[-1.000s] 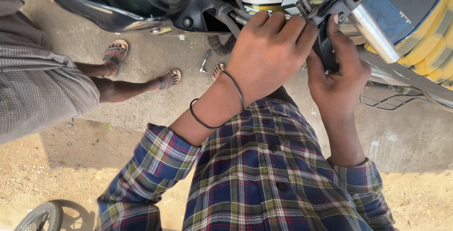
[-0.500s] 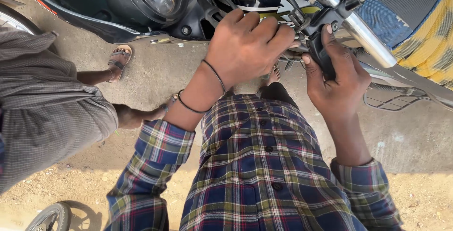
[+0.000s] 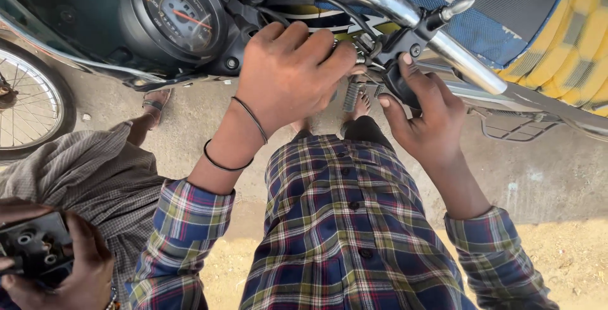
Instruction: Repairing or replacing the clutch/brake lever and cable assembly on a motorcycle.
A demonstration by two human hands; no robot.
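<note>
Two hands at black switch housing

Plaid button-up shirt: blue, green, red, yellow; cuffs rolled above wrists. Two thin black bangles, left forearm.

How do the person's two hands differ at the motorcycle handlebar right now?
The left hand lies knuckles-up, curled over the cables beside the speedometer; the right hand grips the black switch housing from below. The left wrist carries two thin black bands; the right wrist is bare. Both sleeves are plaid.
</note>
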